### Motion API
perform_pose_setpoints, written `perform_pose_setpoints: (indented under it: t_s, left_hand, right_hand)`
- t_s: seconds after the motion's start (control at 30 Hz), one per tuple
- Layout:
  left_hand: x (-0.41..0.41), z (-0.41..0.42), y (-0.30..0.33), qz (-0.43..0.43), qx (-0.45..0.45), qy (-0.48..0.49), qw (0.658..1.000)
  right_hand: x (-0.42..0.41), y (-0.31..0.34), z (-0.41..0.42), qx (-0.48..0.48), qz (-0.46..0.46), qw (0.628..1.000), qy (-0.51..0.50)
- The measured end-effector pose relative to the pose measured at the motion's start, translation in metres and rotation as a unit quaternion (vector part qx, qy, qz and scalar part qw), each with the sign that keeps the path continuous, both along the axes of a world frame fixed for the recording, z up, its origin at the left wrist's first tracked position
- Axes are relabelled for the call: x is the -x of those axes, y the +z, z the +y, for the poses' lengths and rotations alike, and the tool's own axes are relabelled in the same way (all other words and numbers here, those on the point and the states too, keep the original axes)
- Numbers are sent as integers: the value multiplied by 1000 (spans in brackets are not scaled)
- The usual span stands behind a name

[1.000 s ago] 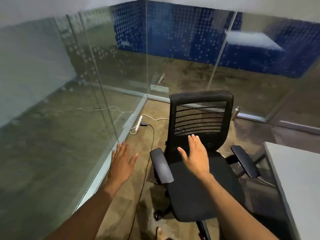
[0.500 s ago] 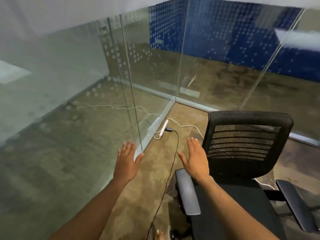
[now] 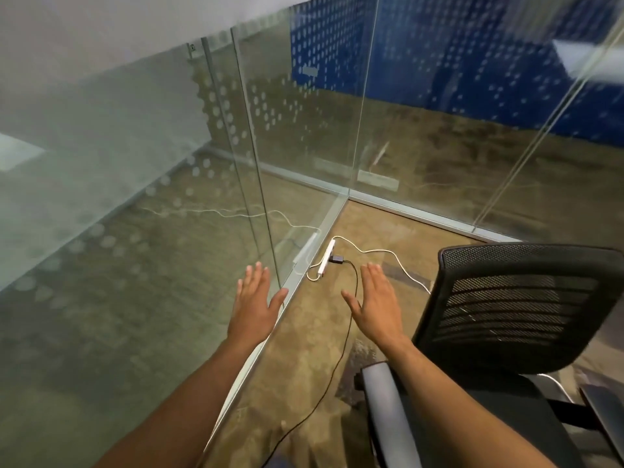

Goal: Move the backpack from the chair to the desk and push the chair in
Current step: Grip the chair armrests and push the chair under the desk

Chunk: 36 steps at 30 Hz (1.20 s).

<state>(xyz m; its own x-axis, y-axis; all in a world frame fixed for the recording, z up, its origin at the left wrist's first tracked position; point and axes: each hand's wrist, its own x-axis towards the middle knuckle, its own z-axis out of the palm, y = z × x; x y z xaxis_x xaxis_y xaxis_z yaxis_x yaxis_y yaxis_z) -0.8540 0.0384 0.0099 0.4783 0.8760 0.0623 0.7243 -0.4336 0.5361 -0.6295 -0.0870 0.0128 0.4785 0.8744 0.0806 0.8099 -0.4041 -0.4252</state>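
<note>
A black mesh-backed office chair (image 3: 516, 309) stands at the lower right, its seat bare and its grey left armrest (image 3: 388, 410) near my right forearm. No backpack and no desk show in this view. My left hand (image 3: 255, 305) is held out flat, palm down, fingers apart, over the base rail of the glass wall. My right hand (image 3: 374, 304) is held out the same way above the floor, left of the chair's backrest and not touching it. Both hands hold nothing.
Glass partition walls (image 3: 297, 157) meet in a corner ahead and run along my left. A white power strip (image 3: 326, 258) with a black plug lies on the brown floor by the glass. A black cable (image 3: 341, 352) and a white cable (image 3: 401, 268) trail across the floor.
The view has swung left: the chair has slid from the centre to the lower right, and the desk corner has left the frame. Both hands stay out flat and empty.
</note>
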Motion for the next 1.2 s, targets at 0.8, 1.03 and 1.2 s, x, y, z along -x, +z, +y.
perform_pose_setpoints:
  t_s: [0.8, 1.03, 1.2]
  left_hand:
    - [-115, 198, -15, 15, 2, -150, 989]
    - [-190, 250, -25, 19, 8, -174, 984]
    - [-264, 288, -16, 30, 4, -200, 979]
  right_hand:
    - [-73, -11, 173, -18, -15, 991, -133]
    - [-142, -22, 218, -27, -4, 986, -162]
    - [-208, -16, 245, -37, 0, 981, -189]
